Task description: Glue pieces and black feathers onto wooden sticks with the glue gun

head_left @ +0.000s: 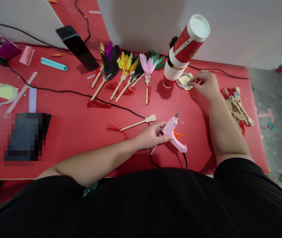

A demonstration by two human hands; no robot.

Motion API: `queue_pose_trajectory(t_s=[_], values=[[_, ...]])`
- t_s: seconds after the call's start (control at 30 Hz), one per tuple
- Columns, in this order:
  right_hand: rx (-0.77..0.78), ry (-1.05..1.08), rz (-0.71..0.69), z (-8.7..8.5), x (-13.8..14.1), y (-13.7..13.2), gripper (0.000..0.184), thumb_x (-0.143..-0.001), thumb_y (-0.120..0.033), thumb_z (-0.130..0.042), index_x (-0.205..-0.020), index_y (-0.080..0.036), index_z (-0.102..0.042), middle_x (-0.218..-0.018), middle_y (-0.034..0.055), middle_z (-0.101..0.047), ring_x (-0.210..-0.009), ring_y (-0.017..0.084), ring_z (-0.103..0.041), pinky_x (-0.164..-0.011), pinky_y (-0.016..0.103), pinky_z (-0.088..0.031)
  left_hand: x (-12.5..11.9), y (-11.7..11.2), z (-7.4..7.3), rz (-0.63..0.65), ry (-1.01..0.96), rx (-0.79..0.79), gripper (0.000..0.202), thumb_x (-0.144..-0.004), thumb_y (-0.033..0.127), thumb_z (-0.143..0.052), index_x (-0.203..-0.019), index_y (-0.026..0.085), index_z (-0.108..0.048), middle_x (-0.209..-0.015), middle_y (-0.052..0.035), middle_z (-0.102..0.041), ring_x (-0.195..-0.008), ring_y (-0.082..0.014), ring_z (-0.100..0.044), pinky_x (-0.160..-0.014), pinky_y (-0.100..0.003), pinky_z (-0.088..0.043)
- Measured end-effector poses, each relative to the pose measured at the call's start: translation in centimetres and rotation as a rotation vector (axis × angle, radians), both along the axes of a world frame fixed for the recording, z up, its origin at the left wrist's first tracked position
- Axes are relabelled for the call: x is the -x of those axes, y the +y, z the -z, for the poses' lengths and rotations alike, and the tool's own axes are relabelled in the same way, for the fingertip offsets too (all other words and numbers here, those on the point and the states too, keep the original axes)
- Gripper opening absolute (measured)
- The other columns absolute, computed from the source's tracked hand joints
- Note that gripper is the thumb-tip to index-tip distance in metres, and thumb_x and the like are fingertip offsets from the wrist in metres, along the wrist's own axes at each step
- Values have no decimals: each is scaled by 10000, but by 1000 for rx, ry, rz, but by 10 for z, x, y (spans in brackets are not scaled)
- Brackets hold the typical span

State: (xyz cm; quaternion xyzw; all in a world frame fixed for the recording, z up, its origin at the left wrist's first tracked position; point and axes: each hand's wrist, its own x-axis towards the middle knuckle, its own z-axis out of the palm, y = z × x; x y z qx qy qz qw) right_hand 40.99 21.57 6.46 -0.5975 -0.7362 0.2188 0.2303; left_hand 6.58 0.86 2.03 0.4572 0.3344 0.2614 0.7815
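Left hand (152,135) closed around pink hot-glue gun (173,132), nozzle up, on red table (68,138). Right hand (205,85) fingertips pinching tape roll (183,81) edge beside stacked paper cups (173,70).

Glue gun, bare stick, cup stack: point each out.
glue gun (170,127): head view, on the pink body.
stick (134,125): head view, middle of the shaft.
cup stack (187,43): head view, red side of the tilted top cup.

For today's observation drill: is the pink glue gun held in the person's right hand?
No, the left hand grips the pink glue gun, while the right hand reaches beside the paper cups.
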Motion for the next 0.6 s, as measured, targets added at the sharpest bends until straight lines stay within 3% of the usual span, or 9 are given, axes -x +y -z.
queue_pose_trajectory(t_s=[0.17, 0.33, 0.43, 0.6], values=[[7, -43, -15, 3, -2, 1, 139, -982, -400, -816, -1072, -339, -903, -1248, 142, -865, -1127, 364, -760, -1145, 602, -662, 0, 0, 1, 3, -12, 8, 654, -886, 515, -1128, -1323, 205, -753, -1179, -49, -761, -1078, -212, -728, -1012, -369, -612], [66, -15, 24, 8, -5, 4, 243, -975, -468, -861, -1194, -378, -917, -1318, 138, -897, -1212, 407, -819, -1135, 669, -714, -1, 0, 3, 1, -11, 14, 645, -889, 529, -1124, -1316, 207, -763, -1168, -48, -766, -1069, -215, -728, -1002, -370, -609], [93, 3, 54, 11, -7, 5, 245, -961, -521, -878, -1163, -387, -916, -1279, 141, -915, -1229, 450, -851, -1067, 709, -738, -1, -1, 3, -1, -14, 10, 647, -878, 526, -1128, -1304, 205, -762, -1148, -37, -750, -1048, -206, -715, -983, -359, -600], [66, 21, 55, 15, -10, 5, 183, -946, -486, -839, -1081, -387, -914, -1253, 136, -929, -1181, 441, -857, -1097, 736, -739, -1, 0, 1, 1, -12, 13, 664, -870, 528, -1129, -1311, 203, -755, -1166, -41, -750, -1065, -208, -717, -1000, -360, -592]])
